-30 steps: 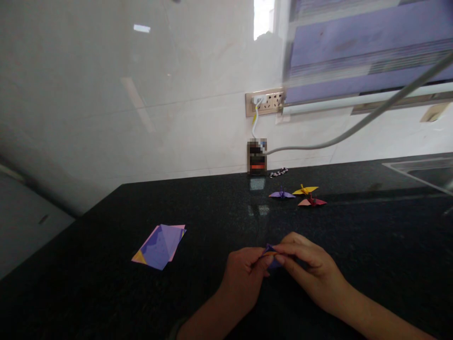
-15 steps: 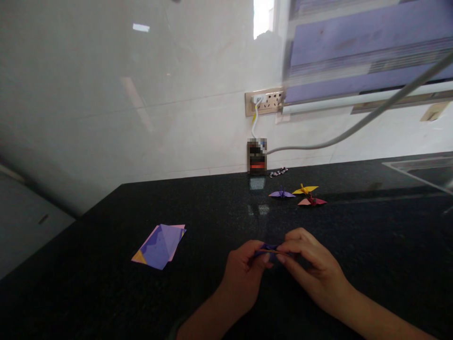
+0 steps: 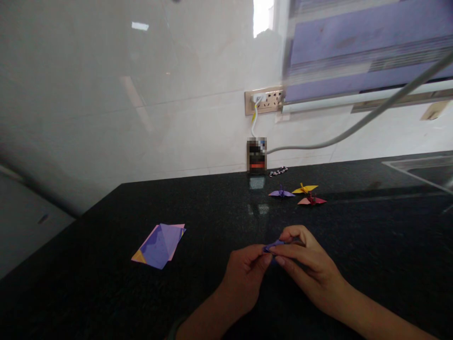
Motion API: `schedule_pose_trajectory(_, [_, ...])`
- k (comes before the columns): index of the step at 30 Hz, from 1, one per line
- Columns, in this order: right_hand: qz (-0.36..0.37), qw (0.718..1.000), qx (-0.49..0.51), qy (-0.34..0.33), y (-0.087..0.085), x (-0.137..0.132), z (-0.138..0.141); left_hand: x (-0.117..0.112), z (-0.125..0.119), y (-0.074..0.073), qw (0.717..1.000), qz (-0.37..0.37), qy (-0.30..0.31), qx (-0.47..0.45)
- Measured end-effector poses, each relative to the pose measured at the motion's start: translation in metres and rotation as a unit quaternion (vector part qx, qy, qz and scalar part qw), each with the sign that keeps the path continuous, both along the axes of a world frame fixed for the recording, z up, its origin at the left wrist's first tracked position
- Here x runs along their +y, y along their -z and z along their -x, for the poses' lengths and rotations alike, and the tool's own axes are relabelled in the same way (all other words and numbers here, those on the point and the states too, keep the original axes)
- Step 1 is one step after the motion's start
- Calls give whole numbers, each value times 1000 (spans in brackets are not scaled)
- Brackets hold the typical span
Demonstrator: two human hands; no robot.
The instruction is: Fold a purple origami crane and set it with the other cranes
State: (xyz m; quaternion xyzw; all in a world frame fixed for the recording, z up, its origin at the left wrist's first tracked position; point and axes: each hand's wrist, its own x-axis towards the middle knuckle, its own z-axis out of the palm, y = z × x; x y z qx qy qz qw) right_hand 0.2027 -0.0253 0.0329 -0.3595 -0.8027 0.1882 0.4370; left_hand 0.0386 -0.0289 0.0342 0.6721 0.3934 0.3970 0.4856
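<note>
A small piece of folded purple origami paper (image 3: 274, 245) is held between both hands above the dark counter. My left hand (image 3: 246, 271) pinches its near left end between thumb and forefinger. On the other side, my right hand (image 3: 311, 264) has its fingertips on the paper's right part, with the thumb just below it. Much of the paper is hidden by the fingers, so its exact fold does not show. Beyond the hands lie three finished paper cranes: a purple crane (image 3: 281, 193), a yellow crane (image 3: 305, 189) and a red-pink crane (image 3: 312, 201).
Loose sheets of coloured paper (image 3: 159, 248) lie at the left on the black counter (image 3: 106, 226). Against the wall stands a pixelated box (image 3: 256, 157), with a grey cable running right and a patterned strip (image 3: 278, 172) beside it. A wall socket (image 3: 264, 100) is above.
The purple paper has turned between the fingers, its right part now slanting up. The right fingertips have shifted slightly left and the orange edge seen before is hidden.
</note>
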Motion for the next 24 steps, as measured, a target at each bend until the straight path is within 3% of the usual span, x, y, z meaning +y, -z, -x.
schedule_pose_trajectory(10, [-45, 998, -30, 26, 2, -2, -3, 1, 0, 1, 1000, -11, -23, -16])
schedule_pose_trajectory(15, [-66, 997, -33, 29, 0, -1, -2, -1, 0, -2, 999, -16, 7, -32])
schedule_pose_trajectory(19, [-43, 998, -38, 14, -1, -1, -1, 0, -1, -2, 999, 2, 7, -43])
schedule_pose_trajectory(24, [31, 999, 27, 23, 4, 0, -1, 4, 1, 6, 992, 95, -13, -86])
